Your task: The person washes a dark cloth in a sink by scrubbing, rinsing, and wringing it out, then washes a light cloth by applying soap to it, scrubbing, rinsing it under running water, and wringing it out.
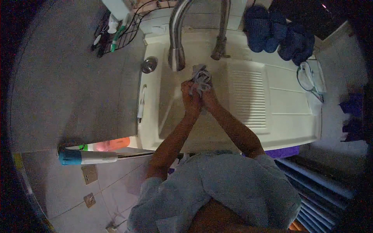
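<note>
Head view. Gripping a crumpled pale-grey fabric cloth point(201, 77) with left hand point(189, 92) and right hand point(210, 97) together, both closed around its near side. Step, as judged: likely squeezing or rubbing by hand. For next move, probably calls for a firm two-handed hold and even pressure. Beneath both hands: cream rectangular sink basin point(153, 116); cannot tell whether holding water. Just beyond left hand: curved metal faucet spout point(175, 35); flow not discernible. Farther off to its left: black wire basket point(128, 42), with a slim green-and-white item point(117, 38), kind unclear. Right of right hand: cream ridged washboard panel point(248, 99).
</note>
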Demonstrator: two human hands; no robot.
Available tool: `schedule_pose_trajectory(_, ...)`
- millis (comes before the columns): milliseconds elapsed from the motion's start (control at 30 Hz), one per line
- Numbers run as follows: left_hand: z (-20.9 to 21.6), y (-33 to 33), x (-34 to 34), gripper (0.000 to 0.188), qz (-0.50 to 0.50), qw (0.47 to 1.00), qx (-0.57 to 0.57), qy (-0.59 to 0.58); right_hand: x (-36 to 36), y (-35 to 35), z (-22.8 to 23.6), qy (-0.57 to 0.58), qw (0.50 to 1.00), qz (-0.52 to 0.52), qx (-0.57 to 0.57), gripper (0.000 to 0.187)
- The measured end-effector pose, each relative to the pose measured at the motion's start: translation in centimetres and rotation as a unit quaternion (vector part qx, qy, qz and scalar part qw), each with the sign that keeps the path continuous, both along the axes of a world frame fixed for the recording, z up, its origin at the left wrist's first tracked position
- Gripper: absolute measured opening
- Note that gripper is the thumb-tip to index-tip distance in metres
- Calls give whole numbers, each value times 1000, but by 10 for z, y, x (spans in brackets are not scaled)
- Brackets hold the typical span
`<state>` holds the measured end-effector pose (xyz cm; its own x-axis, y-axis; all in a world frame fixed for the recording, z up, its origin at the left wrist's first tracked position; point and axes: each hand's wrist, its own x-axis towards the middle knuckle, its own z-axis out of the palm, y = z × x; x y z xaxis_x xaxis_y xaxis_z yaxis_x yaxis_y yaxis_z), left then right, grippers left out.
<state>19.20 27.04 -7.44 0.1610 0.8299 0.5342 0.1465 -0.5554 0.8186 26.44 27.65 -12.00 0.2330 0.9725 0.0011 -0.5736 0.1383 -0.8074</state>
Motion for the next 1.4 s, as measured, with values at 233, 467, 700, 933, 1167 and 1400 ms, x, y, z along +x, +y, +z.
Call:
schedule_pose_trajectory(233, -22, -4, -33, 49, -436, 531, -516, -512, -40, -44, 132, -629, 749, 82, -193, 39)
schedule_pose_trajectory(467, 28, -10, -23, 42, -177, 760, -570, -257, -9, -35, 93, -724, 684, 77, 47, 54)
schedule_pose_trajectory(700, 31, 4, -26, 35, -222, 760, -558, -248, 12, -18, 78, -567, 823, -6, 45, 52)
schedule_pose_trajectory(933, 20, 13, -33, 27, -206, 682, -594, -374, -20, -58, 90, -760, 649, -12, 35, 55)
schedule_pose_trajectory(1167, -34, 23, -51, 34, -195, 789, -566, -138, 27, -40, 97, -421, 865, 225, -155, 64)
schedule_pose_trajectory(1400, -56, -1, -100, 39, -182, 824, -499, -198, 15, -39, 249, -719, 644, 263, 9, 57)
